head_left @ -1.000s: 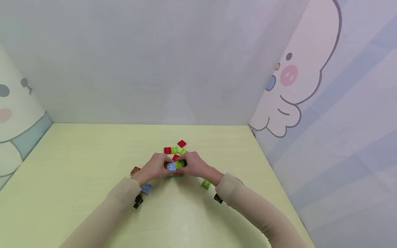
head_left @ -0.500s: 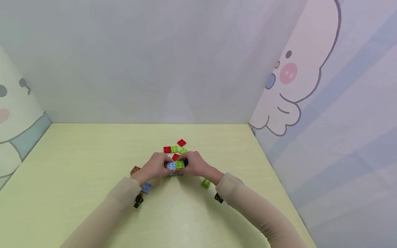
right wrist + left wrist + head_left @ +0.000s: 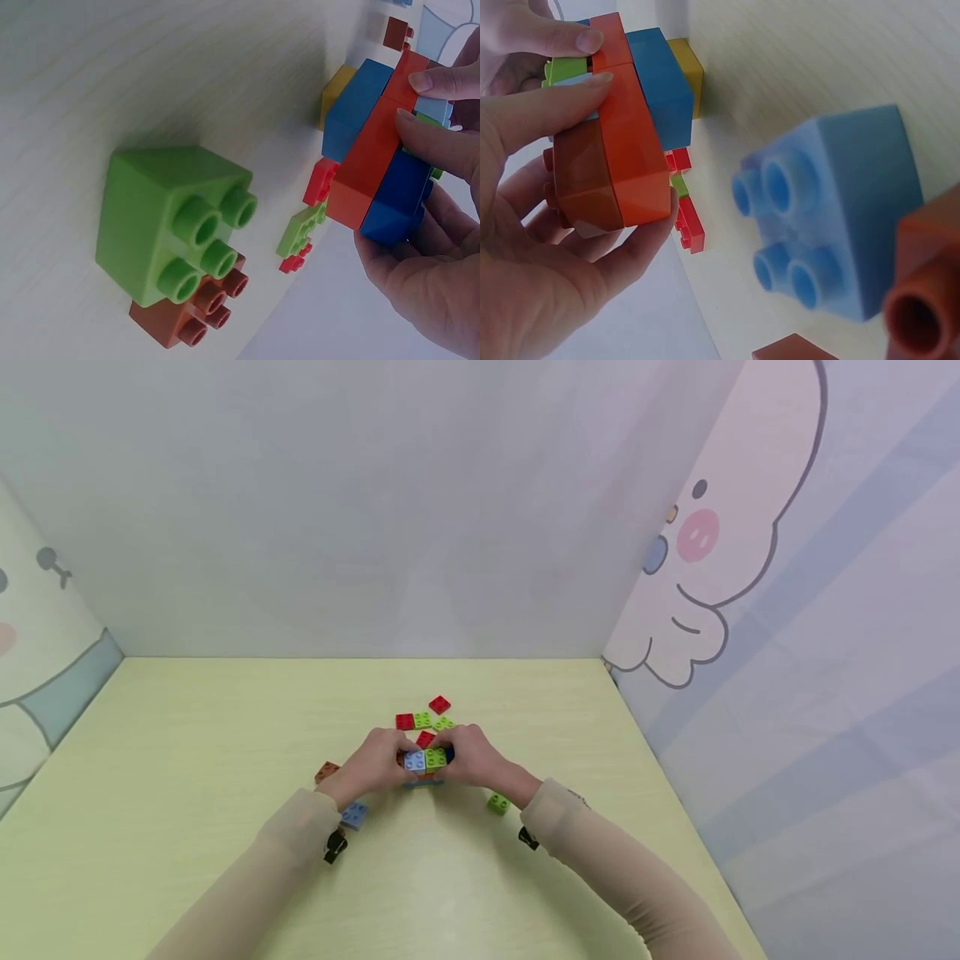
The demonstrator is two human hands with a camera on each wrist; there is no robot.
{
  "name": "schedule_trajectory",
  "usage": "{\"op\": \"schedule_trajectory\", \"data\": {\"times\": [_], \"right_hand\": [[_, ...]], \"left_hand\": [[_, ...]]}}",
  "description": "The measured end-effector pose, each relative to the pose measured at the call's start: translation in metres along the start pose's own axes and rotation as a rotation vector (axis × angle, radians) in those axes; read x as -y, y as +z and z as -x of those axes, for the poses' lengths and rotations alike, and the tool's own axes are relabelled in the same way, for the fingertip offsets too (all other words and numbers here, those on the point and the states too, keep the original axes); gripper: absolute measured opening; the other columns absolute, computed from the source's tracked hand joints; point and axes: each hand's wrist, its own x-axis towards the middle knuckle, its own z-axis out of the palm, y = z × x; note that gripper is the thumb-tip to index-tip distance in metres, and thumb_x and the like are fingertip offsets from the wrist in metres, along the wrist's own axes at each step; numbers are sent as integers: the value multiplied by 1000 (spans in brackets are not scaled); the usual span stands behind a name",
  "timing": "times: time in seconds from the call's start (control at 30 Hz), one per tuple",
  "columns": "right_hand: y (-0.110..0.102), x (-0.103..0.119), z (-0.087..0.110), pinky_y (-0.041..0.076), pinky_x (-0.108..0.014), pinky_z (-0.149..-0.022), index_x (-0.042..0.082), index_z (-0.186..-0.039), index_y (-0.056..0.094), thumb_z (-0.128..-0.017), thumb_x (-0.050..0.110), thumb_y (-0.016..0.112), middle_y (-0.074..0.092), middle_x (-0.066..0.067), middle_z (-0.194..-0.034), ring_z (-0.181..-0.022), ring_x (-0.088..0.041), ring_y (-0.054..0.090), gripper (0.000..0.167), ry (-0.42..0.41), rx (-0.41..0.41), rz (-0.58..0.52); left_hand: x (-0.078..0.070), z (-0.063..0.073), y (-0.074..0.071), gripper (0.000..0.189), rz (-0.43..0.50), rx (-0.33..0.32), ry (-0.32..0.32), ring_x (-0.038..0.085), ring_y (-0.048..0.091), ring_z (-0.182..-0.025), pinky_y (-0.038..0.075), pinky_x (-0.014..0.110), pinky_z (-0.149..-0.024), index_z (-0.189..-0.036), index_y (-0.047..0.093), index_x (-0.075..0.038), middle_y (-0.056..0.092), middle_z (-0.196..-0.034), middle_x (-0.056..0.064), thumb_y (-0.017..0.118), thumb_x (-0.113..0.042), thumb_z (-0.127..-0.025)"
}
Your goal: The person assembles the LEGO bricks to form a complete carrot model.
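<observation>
Both my hands hold a stack of toy building bricks in the middle of the table. The stack has a yellow brick at the bottom, a blue layer and wider orange-red bricks above. Along its top sit a brown brick, a light blue brick, a green brick and a dark blue brick. My left hand grips the brown end, its thumb against the orange-red side. At the dark blue end, my right hand grips likewise. The hands partly cover both ends.
Behind the stack lie several flat red and green pieces, including a red one. A loose blue brick and a brown brick lie near my left wrist. By my right wrist are a green brick and a brown one.
</observation>
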Motion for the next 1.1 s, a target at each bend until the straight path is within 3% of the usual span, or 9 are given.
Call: {"op": "schedule_trajectory", "data": {"times": [0.23, 0.6, 1.1], "right_hand": [[0, 2, -4, 46, -20, -75, 13, -99, 73, -75, 19, 82, 66, 8, -92, -85, -7, 56, 26, 3, 22, 23], [6, -2, -9, 46, -25, -79, 14, -101, 71, -73, 20, 84, 66, 8, -96, -89, -10, 55, 31, 49, 31, -6], [4, -10, -2, 47, -26, -76, 16, -103, 72, -74, 29, 84, 64, 7, -99, -88, -12, 55, 34, 98, 12, -69]], "left_hand": [[2, -1, 0, 27, -11, -4, 35, 15, 55, -84, 49, 26, -68, -100, 76, -7, 66, -93, 0, 83, -12, -74], [10, -3, 2, 29, -2, -9, -1, 15, 54, -87, 50, 27, -71, -102, 76, -9, 65, -96, 1, 83, -11, -74], [7, -3, 2, 29, -30, -19, -15, 17, 55, -88, 50, 28, -72, -102, 75, -10, 64, -98, 2, 82, -12, -74]]}}
